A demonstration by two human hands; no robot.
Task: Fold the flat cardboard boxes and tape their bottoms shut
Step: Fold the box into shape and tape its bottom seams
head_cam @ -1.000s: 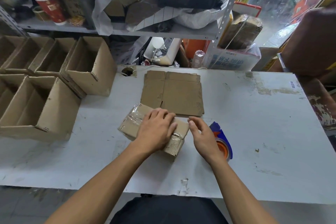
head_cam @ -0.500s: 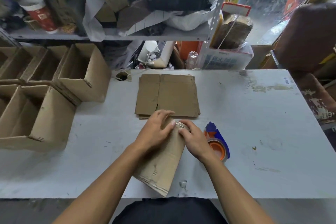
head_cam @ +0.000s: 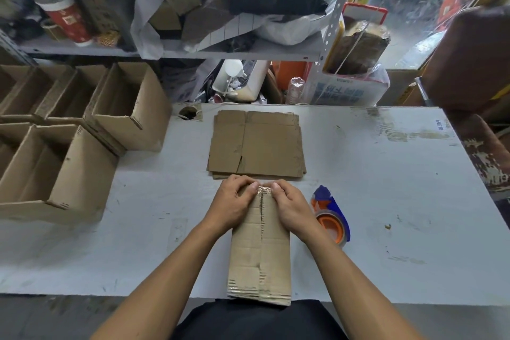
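While both hands [head_cam: 234,205] [head_cam: 289,208] grip it, the box [head_cam: 260,254] stands on the table [head_cam: 386,201].

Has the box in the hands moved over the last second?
Yes. The box has swung round and come toward the person: it lay slantwise just before the flat stack, and now runs lengthwise from there to the table's near edge.

Tape dispenser [head_cam: 332,218] right of box [head_cam: 260,254]; flat stack [head_cam: 256,143] behind.
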